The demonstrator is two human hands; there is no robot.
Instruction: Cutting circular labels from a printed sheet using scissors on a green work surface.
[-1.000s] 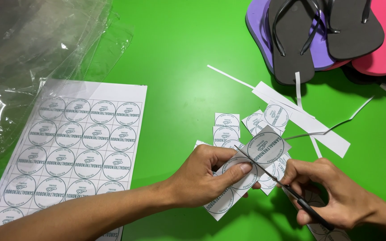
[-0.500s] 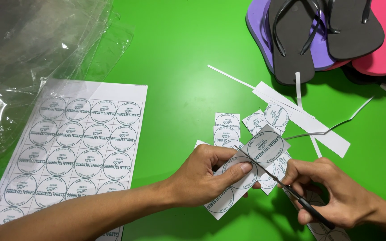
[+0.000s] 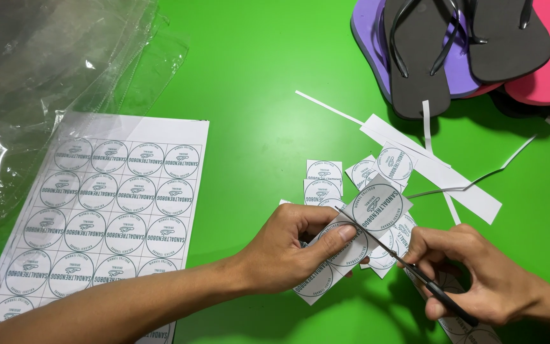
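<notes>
With your left hand [image 3: 291, 245] pinching the white paper strip of round printed labels [image 3: 351, 239] just above the green surface [image 3: 256, 95], keep your right hand [image 3: 479, 274], closed on the black-handled scissors [image 3: 408, 267], cutting squarely between two circles.

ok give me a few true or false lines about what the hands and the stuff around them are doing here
1. The left hand holds a strip of round labels. True.
2. The right hand holds a pen. False: it holds scissors, blades across the strip.
3. An uncut label sheet lies to the left of the hands. True.
4. The table is red. False: it is green.
5. Flip-flops are piled at the top right. True.
6. The clear plastic bags lie on the flip-flops. False: they lie at the top left, apart from them.
</notes>
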